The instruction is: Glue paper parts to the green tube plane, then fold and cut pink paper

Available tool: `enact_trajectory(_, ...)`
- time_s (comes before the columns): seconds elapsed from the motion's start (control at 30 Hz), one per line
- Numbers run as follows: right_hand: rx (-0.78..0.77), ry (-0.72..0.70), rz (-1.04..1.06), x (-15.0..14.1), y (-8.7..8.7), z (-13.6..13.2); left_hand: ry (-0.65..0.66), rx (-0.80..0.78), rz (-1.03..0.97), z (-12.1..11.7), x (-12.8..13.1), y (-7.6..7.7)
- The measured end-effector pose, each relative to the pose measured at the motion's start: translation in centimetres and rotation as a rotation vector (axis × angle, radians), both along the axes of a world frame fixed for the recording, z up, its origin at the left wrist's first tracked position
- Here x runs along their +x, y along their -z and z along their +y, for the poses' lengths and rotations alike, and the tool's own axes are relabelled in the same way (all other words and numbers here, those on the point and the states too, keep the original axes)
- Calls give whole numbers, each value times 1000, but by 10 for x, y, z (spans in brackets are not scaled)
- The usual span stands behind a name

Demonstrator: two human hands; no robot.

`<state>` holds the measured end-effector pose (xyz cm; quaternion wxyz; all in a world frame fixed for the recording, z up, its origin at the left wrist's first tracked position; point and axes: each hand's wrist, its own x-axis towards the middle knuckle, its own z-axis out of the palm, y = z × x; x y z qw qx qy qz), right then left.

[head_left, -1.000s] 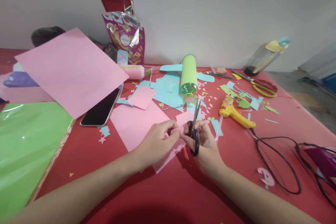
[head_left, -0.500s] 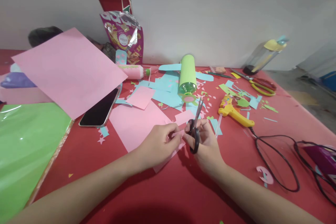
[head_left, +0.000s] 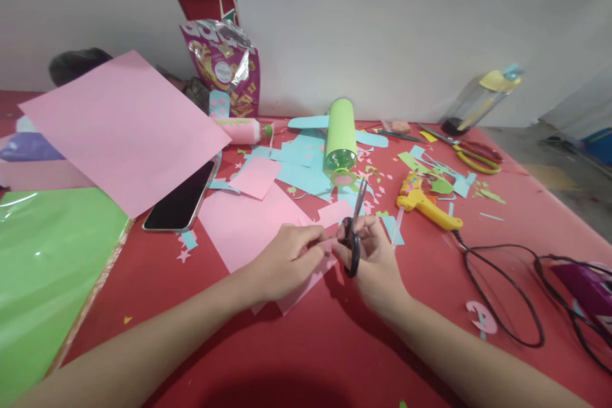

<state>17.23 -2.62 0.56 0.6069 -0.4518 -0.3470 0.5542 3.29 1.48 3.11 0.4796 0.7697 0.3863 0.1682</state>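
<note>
My left hand is closed, pinching a small piece of pink paper between thumb and fingers. Black-handled scissors sit in my right hand, their blades pointing up and away from the paper. The right fingertips also touch the right end of the small pink piece. Beneath my left hand lies a larger pink sheet on the red table. Just beyond the hands stands a bottle wrapped in green paper, lying on its side with blue paper strips at either side.
A yellow glue gun with its black cord lies to the right, beside paper scraps. Larger scissors and a clear bottle are at the back right. A phone, a big pink sheet and a green pack occupy the left.
The left hand has shifted slightly, and the small pink paper between the hands has turned a little. The scissors have tilted slightly; both hands keep their hold.
</note>
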Motion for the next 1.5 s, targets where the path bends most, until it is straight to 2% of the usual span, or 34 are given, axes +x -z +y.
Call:
enact_trajectory(0.5,-21,17,15,-2,-1,0,22,146,35,3,0,1)
enact_trajectory(0.63,-41,10,6,-2,-1,0,-17,154,24,4,-1,-1)
enact_trajectory(0.77,-88,-75,23,-3,-1,0,-141,113,-62,8,-6,-4)
enact_trajectory(1.0,-117,-348,97,-5,0,-6,-329,53,-239,12,-11,-11)
enact_trajectory(1.23,-60,-479,64,-2,-2,-8,-364,52,-265,8,-9,-13)
enact_trajectory(1.5,-39,-491,9,-2,-6,-10,-350,99,-229,6,-7,-14)
